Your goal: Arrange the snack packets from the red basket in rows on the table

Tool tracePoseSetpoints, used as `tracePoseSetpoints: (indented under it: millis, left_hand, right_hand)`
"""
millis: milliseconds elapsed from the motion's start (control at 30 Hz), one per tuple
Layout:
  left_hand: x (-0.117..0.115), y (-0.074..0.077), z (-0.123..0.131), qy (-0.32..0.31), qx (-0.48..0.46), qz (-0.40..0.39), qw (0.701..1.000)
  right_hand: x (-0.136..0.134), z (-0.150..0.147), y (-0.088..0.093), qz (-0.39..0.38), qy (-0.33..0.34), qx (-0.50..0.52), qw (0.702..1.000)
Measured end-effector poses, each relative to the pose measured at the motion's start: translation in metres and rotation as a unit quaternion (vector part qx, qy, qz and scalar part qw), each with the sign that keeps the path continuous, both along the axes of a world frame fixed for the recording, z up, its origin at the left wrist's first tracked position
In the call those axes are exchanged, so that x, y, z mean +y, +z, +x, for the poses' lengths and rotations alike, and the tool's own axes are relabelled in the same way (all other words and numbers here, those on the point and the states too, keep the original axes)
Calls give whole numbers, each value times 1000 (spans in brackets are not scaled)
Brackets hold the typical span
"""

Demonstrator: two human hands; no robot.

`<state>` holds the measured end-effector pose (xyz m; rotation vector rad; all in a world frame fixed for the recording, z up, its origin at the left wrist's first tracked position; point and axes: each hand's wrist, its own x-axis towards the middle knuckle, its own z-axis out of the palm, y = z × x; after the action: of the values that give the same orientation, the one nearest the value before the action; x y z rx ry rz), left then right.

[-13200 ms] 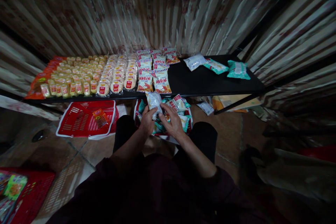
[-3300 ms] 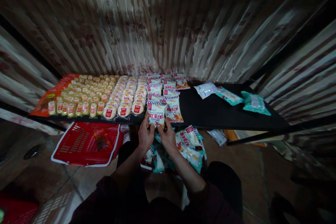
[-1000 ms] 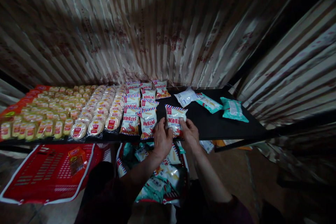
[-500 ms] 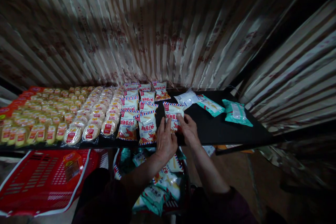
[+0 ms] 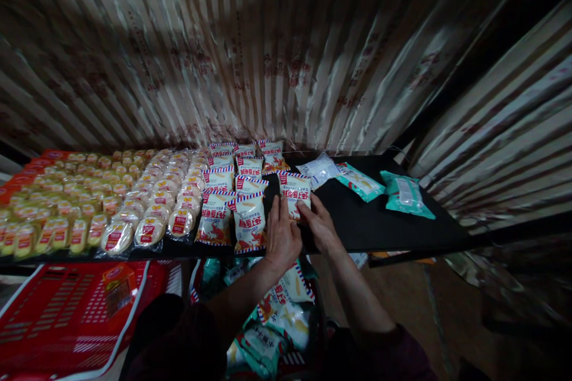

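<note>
Hidden by the hands is the lower part of the white packet (image 5: 295, 187), seen at mid-frame against the black shelf (image 5: 379, 223); the left arm (image 5: 243, 289) covers part of the heap of bags (image 5: 290, 318) at bottom centre. The red basket (image 5: 58, 303) is cut off at lower left, and the yellow snacks (image 5: 84, 190) run out of the left edge. The left hand (image 5: 283, 238) points upward, fingers straight and close together at the packet's lower left; the right hand (image 5: 320, 226) slants in, thumb toward its lower right. Whether either grip pinches it, I cannot tell
</note>
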<state>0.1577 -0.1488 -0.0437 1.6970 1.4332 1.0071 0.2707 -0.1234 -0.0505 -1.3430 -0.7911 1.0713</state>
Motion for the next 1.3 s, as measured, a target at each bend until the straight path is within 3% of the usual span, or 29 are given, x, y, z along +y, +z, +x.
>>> tracePoseSetpoints:
  millis: [300, 500, 933, 1300]
  left_hand:
    - [18, -4, 3, 9, -8, -1, 1000]
    - [32, 3, 7, 23, 29, 7, 999]
    - [52, 4, 14, 26, 30, 7, 999]
    - [62, 22, 19, 18, 79, -46, 996]
  right_hand:
    - [30, 3, -10, 35, -36, -28, 998]
    - [46, 1, -11, 24, -54, -31, 998]
    - [79, 1, -20, 35, -54, -107, 992]
    - [103, 7, -31, 80, -27, -155, 984]
